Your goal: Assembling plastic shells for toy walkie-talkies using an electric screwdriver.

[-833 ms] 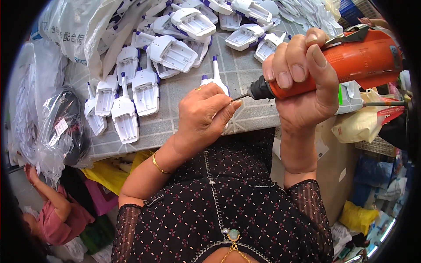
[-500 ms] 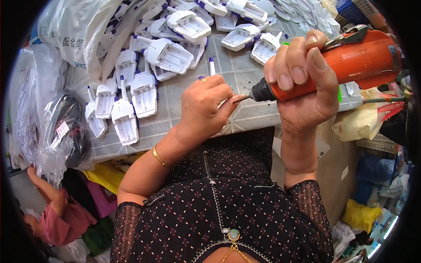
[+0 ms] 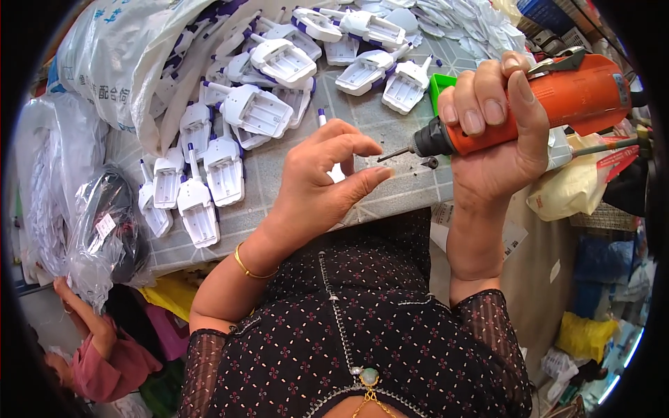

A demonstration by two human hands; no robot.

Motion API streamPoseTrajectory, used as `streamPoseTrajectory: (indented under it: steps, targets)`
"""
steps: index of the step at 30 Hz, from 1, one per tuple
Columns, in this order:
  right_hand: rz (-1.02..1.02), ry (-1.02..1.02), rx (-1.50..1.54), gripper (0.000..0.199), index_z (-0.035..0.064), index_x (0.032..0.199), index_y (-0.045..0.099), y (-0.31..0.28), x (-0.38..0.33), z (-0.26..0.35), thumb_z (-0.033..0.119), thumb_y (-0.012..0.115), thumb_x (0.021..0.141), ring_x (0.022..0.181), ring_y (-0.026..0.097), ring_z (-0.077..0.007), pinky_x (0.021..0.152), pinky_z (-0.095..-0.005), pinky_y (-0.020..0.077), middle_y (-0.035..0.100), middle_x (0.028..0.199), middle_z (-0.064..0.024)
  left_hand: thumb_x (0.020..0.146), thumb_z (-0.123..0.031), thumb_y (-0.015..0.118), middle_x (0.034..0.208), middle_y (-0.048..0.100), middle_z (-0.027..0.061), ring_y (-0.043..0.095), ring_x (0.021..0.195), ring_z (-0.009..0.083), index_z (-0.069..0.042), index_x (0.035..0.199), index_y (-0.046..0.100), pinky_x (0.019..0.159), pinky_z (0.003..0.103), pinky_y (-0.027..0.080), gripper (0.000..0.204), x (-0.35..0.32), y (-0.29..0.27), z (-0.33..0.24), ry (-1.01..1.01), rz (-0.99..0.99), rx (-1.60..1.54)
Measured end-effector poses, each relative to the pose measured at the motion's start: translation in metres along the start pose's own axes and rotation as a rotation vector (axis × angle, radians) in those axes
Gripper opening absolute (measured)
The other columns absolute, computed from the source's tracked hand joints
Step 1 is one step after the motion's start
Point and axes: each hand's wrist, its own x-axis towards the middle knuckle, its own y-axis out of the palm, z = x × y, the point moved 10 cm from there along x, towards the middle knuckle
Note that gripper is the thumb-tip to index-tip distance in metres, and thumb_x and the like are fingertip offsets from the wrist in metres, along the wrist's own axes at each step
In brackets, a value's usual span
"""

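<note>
My right hand (image 3: 498, 132) is wrapped round an orange electric screwdriver (image 3: 550, 104), its thin bit (image 3: 396, 155) pointing left. A tiny dark speck, perhaps a screw, shows at the bit's tip. Just left of that tip is my left hand (image 3: 320, 174), thumb and forefinger spread apart with nothing seen between them. Its other fingers are mostly hidden. Beneath this hand lies a white plastic piece with a purple tip (image 3: 321, 117), largely covered; whether the hidden fingers touch it I cannot tell. White housings with battery slots (image 3: 197, 212) lie to the left and beyond.
A small black part (image 3: 430, 162) lies under the screwdriver, and a green tray (image 3: 440, 89) stands behind it. Loose white pieces (image 3: 463, 28) are heaped at the far side. Plastic bags (image 3: 104, 63) crowd the left, where another person's arm (image 3: 83, 317) shows below.
My left thumb and forefinger have parted from the bit's tip. The screwdriver has drawn slightly to the right, baring the bit. The view has shifted a little.
</note>
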Motion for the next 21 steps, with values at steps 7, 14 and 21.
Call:
streamPoseTrajectory:
  steps: [7, 14, 21]
  targets:
    - [0.033, 0.037, -0.038, 0.018, 0.0091, 0.108, 0.052, 0.011, -0.002, -0.014, 0.017, 0.061, 0.095, 0.061, 0.052, -0.0140, 0.066, -0.0350, 0.0472, 0.049, 0.072, -0.0006, 0.084, -0.005, 0.079, 0.085, 0.064, 0.0030, 0.054, 0.069, 0.0078, 0.000, 0.087, 0.069, 0.060, 0.023, 0.042, 0.011, -0.010, -0.004, 0.004, 0.000, -0.027, 0.051]
    - [0.039, 0.036, 0.059, 0.016, 0.0116, 0.110, 0.053, 0.023, 0.000, -0.017, 0.017, 0.059, 0.096, 0.060, 0.050, -0.0132, 0.064, -0.0340, 0.0454, 0.048, 0.071, 0.0014, 0.093, -0.011, 0.072, 0.077, 0.062, 0.0027, 0.054, 0.063, 0.0096, -0.001, 0.090, 0.066, 0.058, 0.024, 0.043, 0.012, -0.043, -0.010, 0.056, -0.352, -0.090, -0.672]
    - [0.128, 0.051, 0.144, 0.015, 0.0062, 0.109, 0.056, 0.053, 0.000, -0.032, 0.019, 0.053, 0.102, 0.063, 0.047, -0.0121, 0.069, -0.0326, 0.0425, 0.048, 0.073, 0.0014, 0.105, -0.038, 0.053, 0.075, 0.056, 0.0030, 0.043, 0.055, 0.0111, -0.007, 0.082, 0.057, 0.058, 0.026, 0.036, 0.038, -0.053, 0.000, 0.070, -0.448, -0.105, -1.286]
